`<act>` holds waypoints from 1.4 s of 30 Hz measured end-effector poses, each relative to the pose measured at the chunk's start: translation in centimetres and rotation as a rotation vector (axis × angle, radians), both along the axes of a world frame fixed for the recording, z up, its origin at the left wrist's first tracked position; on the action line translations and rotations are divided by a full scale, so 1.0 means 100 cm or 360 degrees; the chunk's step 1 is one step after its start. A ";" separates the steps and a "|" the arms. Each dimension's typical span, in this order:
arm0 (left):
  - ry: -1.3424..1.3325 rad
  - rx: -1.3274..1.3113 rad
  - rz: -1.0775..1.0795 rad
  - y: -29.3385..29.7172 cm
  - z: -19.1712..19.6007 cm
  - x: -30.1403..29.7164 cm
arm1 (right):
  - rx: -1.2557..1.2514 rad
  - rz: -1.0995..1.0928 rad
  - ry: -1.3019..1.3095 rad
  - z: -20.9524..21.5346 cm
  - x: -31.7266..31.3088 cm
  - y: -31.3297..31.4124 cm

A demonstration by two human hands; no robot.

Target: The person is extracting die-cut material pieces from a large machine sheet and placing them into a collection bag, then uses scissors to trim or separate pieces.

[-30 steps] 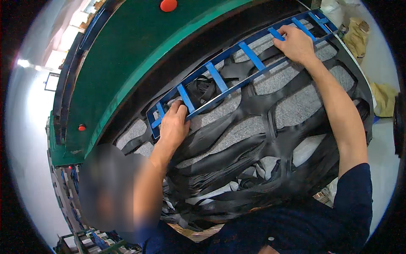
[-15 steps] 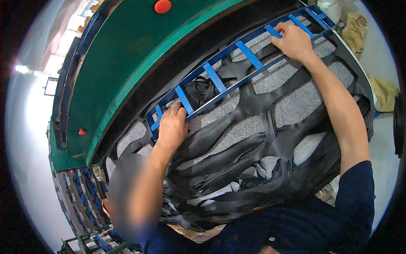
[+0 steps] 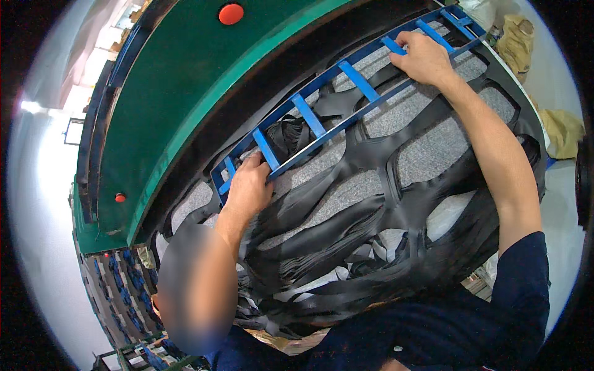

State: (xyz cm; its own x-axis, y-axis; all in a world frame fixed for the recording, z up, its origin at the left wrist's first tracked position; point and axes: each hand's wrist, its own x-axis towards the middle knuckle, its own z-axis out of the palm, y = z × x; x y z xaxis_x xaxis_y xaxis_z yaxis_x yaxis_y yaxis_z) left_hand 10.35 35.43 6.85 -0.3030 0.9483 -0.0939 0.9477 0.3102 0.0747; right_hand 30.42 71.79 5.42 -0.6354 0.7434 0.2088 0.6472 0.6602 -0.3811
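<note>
A long blue ladder-shaped metal frame [image 3: 308, 115] with several crossbars runs diagonally from the left middle to the upper right. My right hand [image 3: 424, 59] grips it near its far end, thumb and fingers closed about a crossbar. At the near end, the fingers of my left hand [image 3: 249, 190] curl over the long edge beside a crossbar; their tips are partly hidden. Beneath the frame lies black sheet material [image 3: 371, 153] full of large cut-out openings, bunched in folds closer to me. Speckled grey material [image 3: 430, 151] shows through the openings. A black bundle of strips [image 3: 291, 136] lies within the frame.
Beyond the frame stands a big green machine body [image 3: 173, 86] with a red button [image 3: 231, 13] at its top and another red button [image 3: 120, 198] lower left. Yellowish sacks [image 3: 515, 46] sit at the upper right. A rack with blue parts [image 3: 124, 278] is at lower left.
The view has shifted slightly. Both hands keep their hold on the blue frame, which shows no clear movement over the black sheet.
</note>
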 end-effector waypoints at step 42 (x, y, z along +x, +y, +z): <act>0.0035 0.0436 -0.0099 0.000 0.022 -0.049 | -0.0076 0.0044 -0.0033 0.008 -0.004 -0.001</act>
State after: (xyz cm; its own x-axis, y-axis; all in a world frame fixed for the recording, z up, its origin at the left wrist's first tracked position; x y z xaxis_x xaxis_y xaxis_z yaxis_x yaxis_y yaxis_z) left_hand 5.50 35.42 9.02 -0.2423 0.9544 0.1744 0.9667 0.2222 0.1271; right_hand 29.97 71.66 6.23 -0.6595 0.7344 0.1604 0.6371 0.6593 -0.3993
